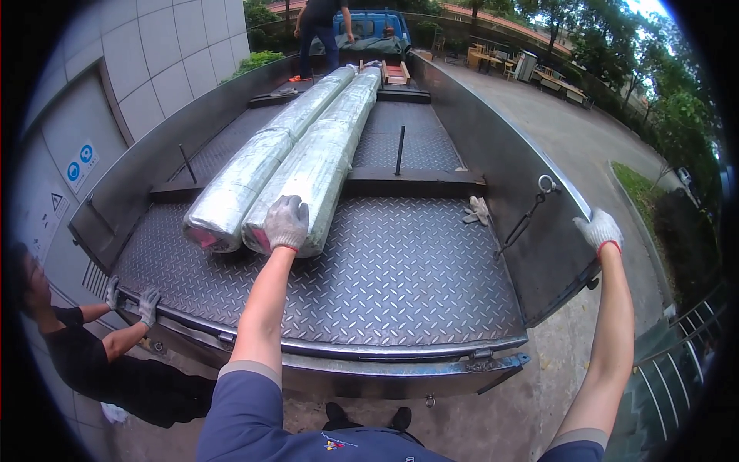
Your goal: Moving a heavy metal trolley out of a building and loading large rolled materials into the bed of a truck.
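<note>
The left hand touches the near end of one wrapped roll, its grip unclear; the right hand clasps the side wall. The roll lies along the truck bed. Apparently steadying; shifting it likely calls for both hands.

Stray glove lying loose | round blue signs on the grey door | tables outdoors, trees beyond!

Left grip rests on a silvery wrapped bundle.
</note>
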Tool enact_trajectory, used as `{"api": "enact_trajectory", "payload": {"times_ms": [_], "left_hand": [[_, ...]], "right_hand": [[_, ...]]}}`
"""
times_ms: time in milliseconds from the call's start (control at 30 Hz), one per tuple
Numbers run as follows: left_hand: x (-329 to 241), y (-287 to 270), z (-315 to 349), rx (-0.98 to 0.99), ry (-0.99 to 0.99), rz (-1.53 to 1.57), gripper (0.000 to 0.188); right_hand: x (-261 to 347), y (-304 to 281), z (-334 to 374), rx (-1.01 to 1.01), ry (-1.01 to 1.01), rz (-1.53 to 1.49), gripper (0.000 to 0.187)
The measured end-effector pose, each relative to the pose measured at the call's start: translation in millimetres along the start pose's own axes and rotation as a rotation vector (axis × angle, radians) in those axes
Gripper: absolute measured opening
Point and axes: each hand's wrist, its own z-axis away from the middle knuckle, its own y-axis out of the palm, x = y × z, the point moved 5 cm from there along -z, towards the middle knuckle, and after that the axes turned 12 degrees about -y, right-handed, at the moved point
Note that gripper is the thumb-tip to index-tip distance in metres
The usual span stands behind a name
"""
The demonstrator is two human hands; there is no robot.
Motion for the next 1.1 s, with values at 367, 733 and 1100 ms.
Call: {"api": "enact_trajectory", "payload": {"times_ms": [367, 733, 1100], "left_hand": [[3.3, 2.6, 0.4, 0.012, 0.013, 0.000, 0.017], [3.9, 3.8, 1.0, 0.024, -0.001, 0.003, 0.018], [2.7, 2.3, 3.4, 0.037, 0.001, -0.007, 0.019]], "right_hand": [[3.6, 1.0, 1.2, 0.002, 0.002, 0.003, 0.059], [3.8, 1.5, 1.2, 0.025, 0.017, 0.007, 0.061], [1.3, 4.1, 6.0, 0.019, 0.020, 0.001, 0.061]]}}
